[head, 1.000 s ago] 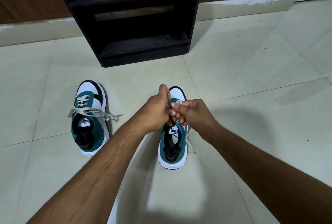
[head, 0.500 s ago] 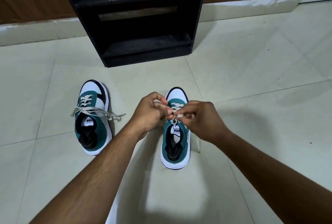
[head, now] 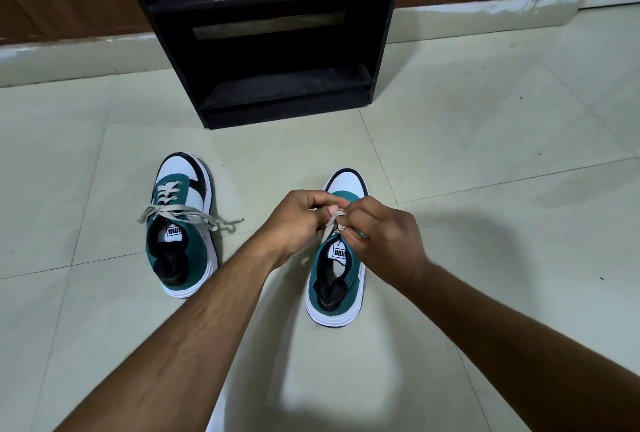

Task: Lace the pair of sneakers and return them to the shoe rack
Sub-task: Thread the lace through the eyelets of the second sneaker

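Green, white and black, two sneakers sit on the pale tiled floor (head: 485,140). Their toes point at the black wooden shoe rack (head: 270,50), which stands against a brown wall. Both dusty shelves of the shoe rack have no shoes on them.

One green and white sneaker on the left side (head: 181,223) sits by itself, well apart from the hands. Its grey flat lace (head: 180,215) goes through the holes and crosses near the top. The loose ends lie out to both sides, and one end lies on the floor beside the shoe.

Another green and white sneaker on the right side (head: 337,258) sits just under the hands. The left hand (head: 298,220) and the right hand (head: 384,237) meet over the front of this shoe. Both hands are curled up, and the fingers are touching each other. Between them they pinch the pale grey shoelace (head: 333,222). A short bit of the shoelace peeks out from between the fingertips, just above the white tongue with a black label. Most of the lacing on this shoe is hidden by the hands, so I cannot tell how far it goes.

Both bare arms reach in from the bottom. A dark shadow lies on the floor near the right arm.
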